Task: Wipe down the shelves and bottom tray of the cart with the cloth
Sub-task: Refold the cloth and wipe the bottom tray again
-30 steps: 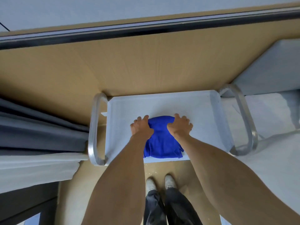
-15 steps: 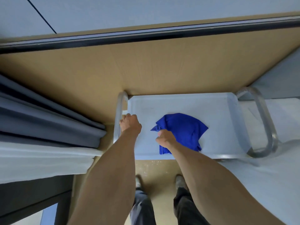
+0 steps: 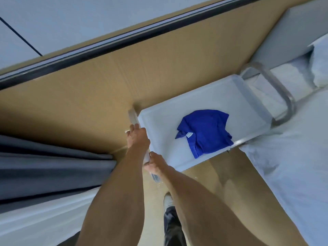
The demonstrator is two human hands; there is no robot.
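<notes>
At the cart's left handle, both hands' fingers grip it, fingertips hidden; cloth lies loose.

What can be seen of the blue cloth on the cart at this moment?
The blue cloth lies crumpled and loosely folded on the cart's white top shelf, toward its near right part. It looks like soft, matte fabric, with a small white tag showing at a turned-up corner on its left. No hand touches it: both the left hand and right hand are at the cart's left handle.
</notes>
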